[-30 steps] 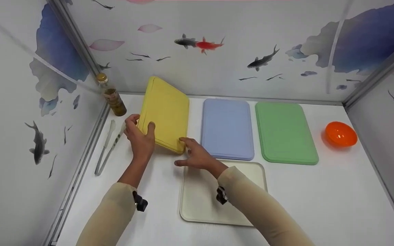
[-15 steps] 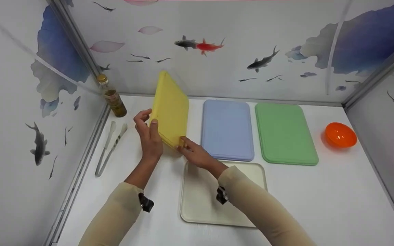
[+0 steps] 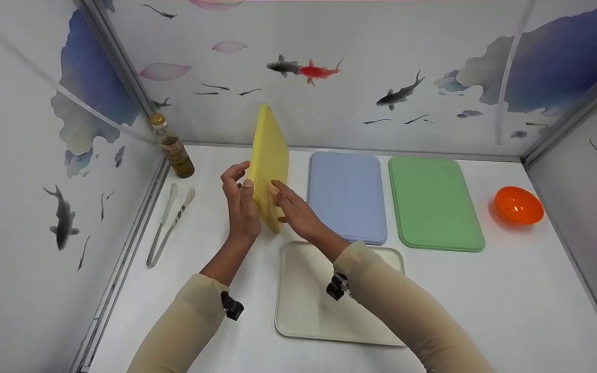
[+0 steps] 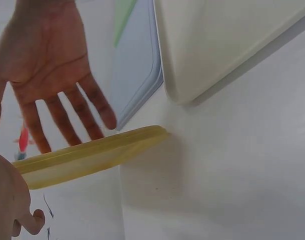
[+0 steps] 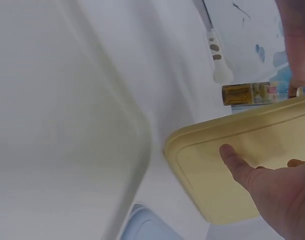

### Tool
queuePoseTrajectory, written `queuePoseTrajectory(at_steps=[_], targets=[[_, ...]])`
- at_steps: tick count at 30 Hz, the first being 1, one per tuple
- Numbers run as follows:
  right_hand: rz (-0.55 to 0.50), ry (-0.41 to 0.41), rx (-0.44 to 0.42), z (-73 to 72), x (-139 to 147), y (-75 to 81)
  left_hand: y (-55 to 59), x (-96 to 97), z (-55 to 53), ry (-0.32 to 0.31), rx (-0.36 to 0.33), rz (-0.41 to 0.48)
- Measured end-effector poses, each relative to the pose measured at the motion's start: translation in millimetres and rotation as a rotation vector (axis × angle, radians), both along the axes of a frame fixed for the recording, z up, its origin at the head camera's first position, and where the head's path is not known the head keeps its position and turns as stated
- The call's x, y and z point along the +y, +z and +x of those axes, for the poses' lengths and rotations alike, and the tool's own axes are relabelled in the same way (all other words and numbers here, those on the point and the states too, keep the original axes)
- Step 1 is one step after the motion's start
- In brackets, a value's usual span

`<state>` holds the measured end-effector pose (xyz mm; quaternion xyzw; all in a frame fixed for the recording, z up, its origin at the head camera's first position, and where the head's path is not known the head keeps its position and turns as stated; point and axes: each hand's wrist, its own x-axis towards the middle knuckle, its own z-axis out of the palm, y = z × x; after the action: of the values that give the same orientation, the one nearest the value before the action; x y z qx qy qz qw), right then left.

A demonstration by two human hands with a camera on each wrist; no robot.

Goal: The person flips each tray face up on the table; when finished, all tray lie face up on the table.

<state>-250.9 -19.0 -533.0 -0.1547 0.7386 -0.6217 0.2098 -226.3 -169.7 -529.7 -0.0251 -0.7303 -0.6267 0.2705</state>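
A yellow rectangular tray point(image 3: 271, 150) stands on its edge, tilted up steeply near the back wall. My left hand point(image 3: 242, 210) grips its left side, thumb on the near side and fingers behind. My right hand point(image 3: 301, 215) has its fingers extended against the tray's right face. In the left wrist view the right hand point(image 4: 50, 65) shows its open palm, fingertips meeting the yellow tray point(image 4: 92, 155). The right wrist view has a straight finger of the right hand point(image 5: 280, 195) on the tray's flat face point(image 5: 212, 170).
A cream tray point(image 3: 324, 311) lies in front. Blue point(image 3: 347, 197) and green point(image 3: 436, 202) rectangular trays lie flat to the right, beside an orange bowl point(image 3: 519, 205). At left are tongs point(image 3: 166, 228) and a bottle point(image 3: 175, 155) of brown liquid. Walls enclose the back and sides.
The yellow tray has turned to a steeper, more edge-on stance. My left hand has shifted right with it, and the right hand's fingers have moved from its lower corner up onto its face.
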Motion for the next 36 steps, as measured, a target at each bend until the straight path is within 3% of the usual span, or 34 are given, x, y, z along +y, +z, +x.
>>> queuePoseTrajectory(at_steps=[4,9,16,20,22,26,32,36], targets=[[-0.078,-0.062,0.002,-5.1,-3,18.1,-1.2,7.6,-3.4,-0.018,0.037,0.019],[-0.047,-0.116,0.070,-11.0,-3,31.9,0.5,18.9,-4.4,-0.031,0.045,0.005],[0.055,-0.166,0.257,-20.4,0,33.9,-2.4,29.2,-4.5,-0.073,0.050,-0.006],[0.097,-0.197,0.303,-21.2,2,34.2,-10.2,26.1,-4.9,-0.076,0.043,-0.008],[0.108,-0.206,0.314,-21.0,4,33.9,-14.1,23.6,-5.3,-0.077,-0.012,-0.003],[0.128,-0.209,0.333,-19.8,7,30.7,-29.2,16.9,-8.1,-0.068,-0.196,-0.030],[0.139,-0.229,0.342,-16.5,10,26.1,-50.0,14.8,-10.7,-0.108,-0.501,-0.138],[0.133,-0.252,0.356,-14.4,12,23.8,-56.7,18.0,-14.1,-0.128,-0.650,-0.202]])
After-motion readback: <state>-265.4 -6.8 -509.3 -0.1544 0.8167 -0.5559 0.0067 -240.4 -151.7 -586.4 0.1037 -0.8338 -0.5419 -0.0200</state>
